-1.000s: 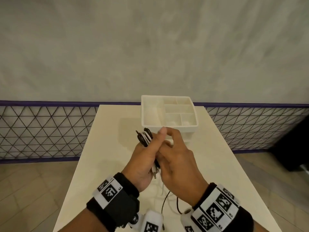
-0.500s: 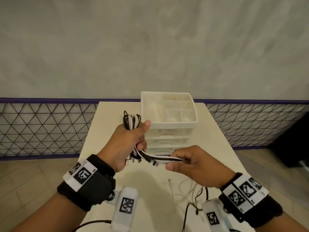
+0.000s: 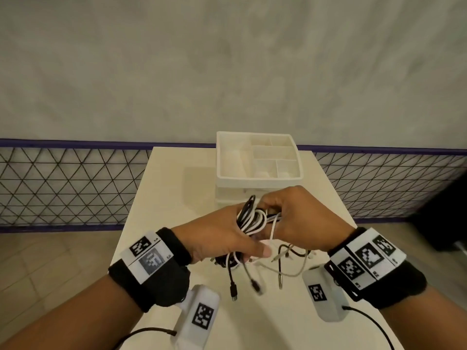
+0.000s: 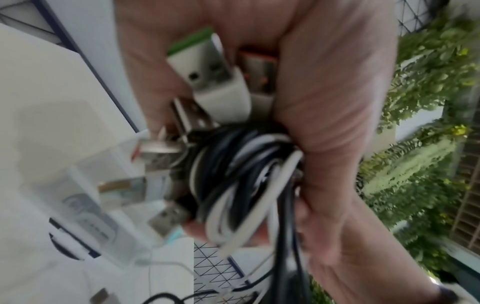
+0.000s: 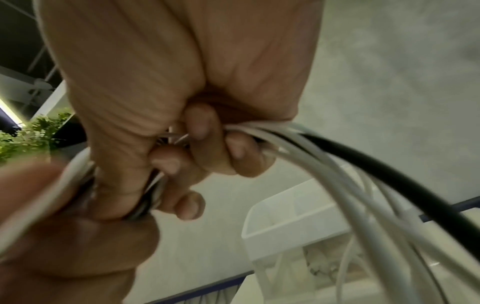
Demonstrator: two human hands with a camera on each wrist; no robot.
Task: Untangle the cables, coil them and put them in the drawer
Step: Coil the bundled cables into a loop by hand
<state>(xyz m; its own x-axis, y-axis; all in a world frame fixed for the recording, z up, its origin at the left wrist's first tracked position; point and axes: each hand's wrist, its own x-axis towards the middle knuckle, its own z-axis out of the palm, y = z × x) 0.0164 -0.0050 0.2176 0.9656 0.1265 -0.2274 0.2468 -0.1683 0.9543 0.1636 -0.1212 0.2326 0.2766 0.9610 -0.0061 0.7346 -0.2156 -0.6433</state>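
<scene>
The left hand [image 3: 217,238] has its fingers and thumb curled round a bundle of black and white cables [image 3: 251,219], gripping the coiled loops so that they stand up out of the fist toward twelve o'clock. The right hand [image 3: 300,218] comes in from three o'clock with its fingers curled tight on several strands of the same bundle; the two hands touch over the coil. From the left wrist view the USB plugs [image 4: 207,67] are pressed in against the palm, though motion blur smears them and the strands cannot be counted. From the right wrist view white strands and one black strand [image 5: 384,170] leave the closed fingers [image 5: 205,125] toward four o'clock, and where they end is cut off by the frame. Loose cable ends [image 3: 255,281] hang below the hands toward six o'clock, with more slack lying on the cream table [image 3: 166,188]; the hands hide how those pieces join the bundle. At twelve o'clock from the hands stands the white drawer unit [image 3: 257,157], its divided top tray open to view, its drawer fronts mostly hidden behind the hands. Beyond the table runs a black wire-mesh fence [image 3: 68,185] under a purple rail, against a grey concrete wall [image 3: 227,59], with a tiled floor [image 3: 50,261] at eight o'clock.
</scene>
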